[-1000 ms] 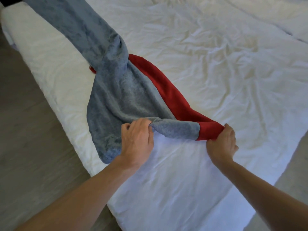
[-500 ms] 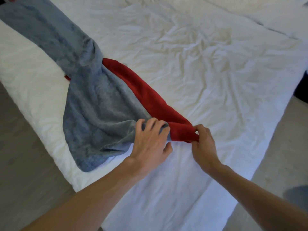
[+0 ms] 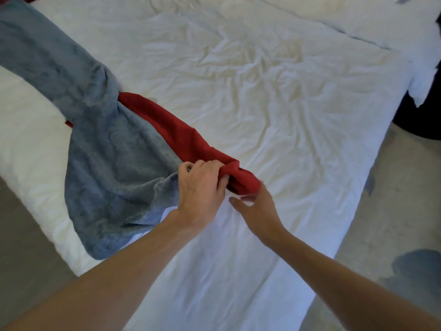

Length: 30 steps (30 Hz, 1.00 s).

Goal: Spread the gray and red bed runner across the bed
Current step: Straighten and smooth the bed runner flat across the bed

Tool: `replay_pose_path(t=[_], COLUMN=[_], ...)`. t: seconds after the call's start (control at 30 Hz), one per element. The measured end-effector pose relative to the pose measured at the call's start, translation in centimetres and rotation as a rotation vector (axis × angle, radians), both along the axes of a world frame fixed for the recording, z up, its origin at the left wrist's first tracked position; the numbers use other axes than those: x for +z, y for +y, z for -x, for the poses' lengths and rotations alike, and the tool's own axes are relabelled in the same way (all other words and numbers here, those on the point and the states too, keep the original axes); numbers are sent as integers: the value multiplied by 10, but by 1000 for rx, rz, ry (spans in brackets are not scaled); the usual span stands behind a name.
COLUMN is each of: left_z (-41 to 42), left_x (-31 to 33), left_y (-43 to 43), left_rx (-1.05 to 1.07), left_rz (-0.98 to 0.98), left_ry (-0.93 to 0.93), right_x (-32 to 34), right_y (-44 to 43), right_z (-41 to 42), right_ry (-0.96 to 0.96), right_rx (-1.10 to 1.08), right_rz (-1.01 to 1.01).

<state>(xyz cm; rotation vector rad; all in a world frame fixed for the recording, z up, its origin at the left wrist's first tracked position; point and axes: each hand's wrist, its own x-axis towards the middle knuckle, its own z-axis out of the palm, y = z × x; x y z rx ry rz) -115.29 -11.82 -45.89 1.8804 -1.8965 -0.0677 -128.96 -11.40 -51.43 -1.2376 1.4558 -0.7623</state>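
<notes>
The gray and red bed runner (image 3: 107,149) lies twisted along the left part of the white bed (image 3: 274,103), gray side bunched and hanging toward the left edge, a red strip running down its right side. My left hand (image 3: 202,189) grips the runner's near end where gray meets red. My right hand (image 3: 255,206) sits just under the red tip, fingers spread and blurred; it touches the red cloth without a clear grip.
The bed's wrinkled white cover fills most of the view. Bare floor runs along the left edge (image 3: 21,235) and the right side (image 3: 393,211). A dark object (image 3: 420,115) stands by the bed's right edge.
My two hands have come closer together at the runner's end. My right hand has loosened from pinching the red corner to spread fingers beneath it. The view has shifted right.
</notes>
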Motion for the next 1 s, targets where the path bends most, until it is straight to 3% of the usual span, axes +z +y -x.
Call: replay_pose_path(t=[0.2, 0.53, 1.0], left_z=[-5, -1, 16], left_x=[10, 14, 16], left_y=[-2, 6, 33], left_rx=[15, 20, -77], left_rz=[29, 39, 38], left_ry=[20, 39, -75], right_x=[8, 16, 40], right_y=[-16, 13, 67], right_z=[-22, -15, 43], right_ry=[-22, -5, 66], right_rx=[-95, -34, -53], right_rz=[-13, 101, 149])
